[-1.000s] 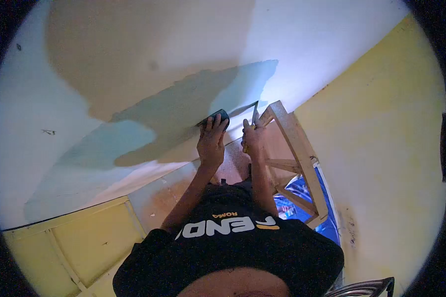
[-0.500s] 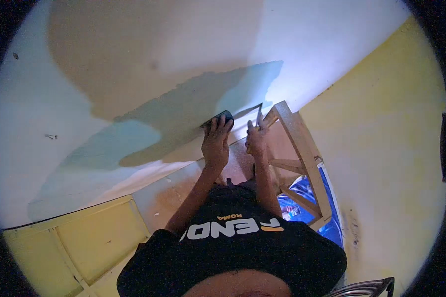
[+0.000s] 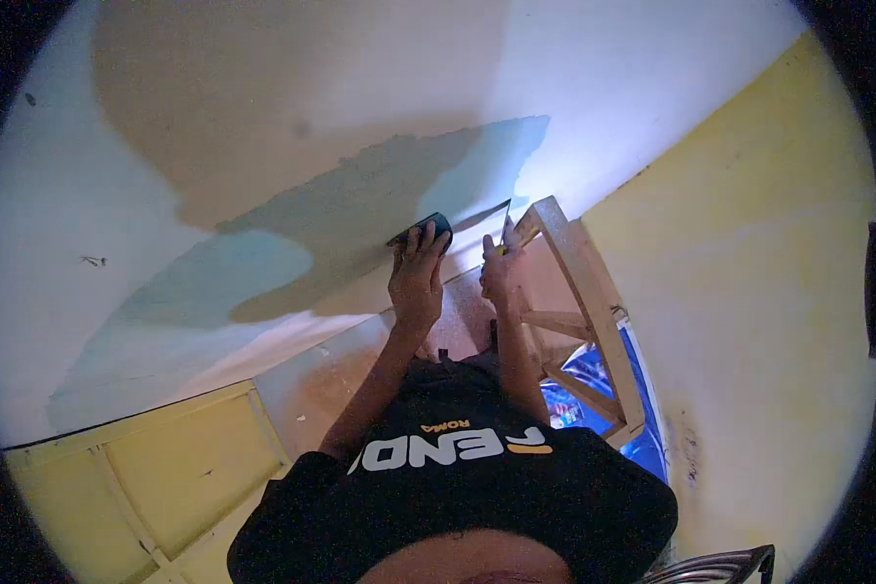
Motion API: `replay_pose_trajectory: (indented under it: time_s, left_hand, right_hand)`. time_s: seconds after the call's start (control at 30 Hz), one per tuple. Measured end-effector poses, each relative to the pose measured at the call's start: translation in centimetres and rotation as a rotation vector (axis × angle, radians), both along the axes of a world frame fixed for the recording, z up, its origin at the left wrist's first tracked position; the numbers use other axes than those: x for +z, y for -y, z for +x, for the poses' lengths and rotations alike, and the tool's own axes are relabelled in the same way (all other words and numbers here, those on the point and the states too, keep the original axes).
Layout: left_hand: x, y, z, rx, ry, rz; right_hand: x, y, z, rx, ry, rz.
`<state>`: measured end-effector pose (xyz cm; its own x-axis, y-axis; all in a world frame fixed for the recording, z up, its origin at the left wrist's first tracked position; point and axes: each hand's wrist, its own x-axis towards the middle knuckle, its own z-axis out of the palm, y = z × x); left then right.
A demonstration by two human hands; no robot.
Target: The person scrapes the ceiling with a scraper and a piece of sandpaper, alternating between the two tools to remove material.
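Note:
My left hand is closed around a dark green block-like tool, its fingers over the near side. That tool lies at the white wall, over a pale blue-green patch. To its right, my right hand grips a putty knife whose thin blade points up toward the wall. A bit of yellow shows at the handle, and the thumb lies along it. Shadows of my hands and head fall across the wall and patch.
A wooden frame with crosspieces stands just right of my right hand, with blue sheeting behind it. A yellow wall rises on the right. Yellow panelling is at lower left. A curved metal rail shows at the bottom right.
The whole view has shifted slightly left. The putty knife's blade is turned a little more edge-on, and both hands keep their hold close to the same spots.

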<state>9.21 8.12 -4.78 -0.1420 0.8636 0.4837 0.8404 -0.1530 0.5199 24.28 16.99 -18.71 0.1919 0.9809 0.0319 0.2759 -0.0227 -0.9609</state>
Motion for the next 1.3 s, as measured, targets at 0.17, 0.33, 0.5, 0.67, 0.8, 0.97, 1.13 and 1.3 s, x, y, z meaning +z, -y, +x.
replay_pose_trajectory:
  time_s: [0.17,0.33,0.5,0.67,0.8,0.97,1.13,1.3]
  left_hand:
    - [-0.2,0.2,0.1,0.018,-0.010,-0.029]
    - [-0.4,0.2,0.0,0.013,0.012,-0.014]
    - [-0.4,0.2,0.2,0.027,-0.022,-0.001]
    - [-0.4,0.1,0.1,0.030,-0.046,-0.016]
    - [-0.3,-0.1,0.2,0.043,-0.056,-0.007]
    - [-0.6,0.2,0.3,0.044,-0.023,-0.004]
    - [-0.3,0.2,0.2,0.040,-0.009,-0.018]
    - [-0.4,0.1,0.1,0.025,0.002,-0.009]
  right_hand:
    - [2.0,0.3,-0.3,-0.036,-0.262,-0.027]
    - [2.5,-0.2,-0.5,-0.054,-0.272,-0.058]
    - [8.4,1.9,-0.6,-0.008,-0.342,-0.330]
    - [7.3,0.4,0.1,-0.041,-0.429,-0.348]
    - [2.9,-0.3,0.0,-0.020,-0.296,-0.162]
    - [2.9,0.1,-0.4,-0.097,-0.357,-0.202]
    - [6.6,0.2,-0.1,-0.076,-0.438,-0.275]
    - [7.7,0.5,-0.2,-0.104,-0.406,-0.311]
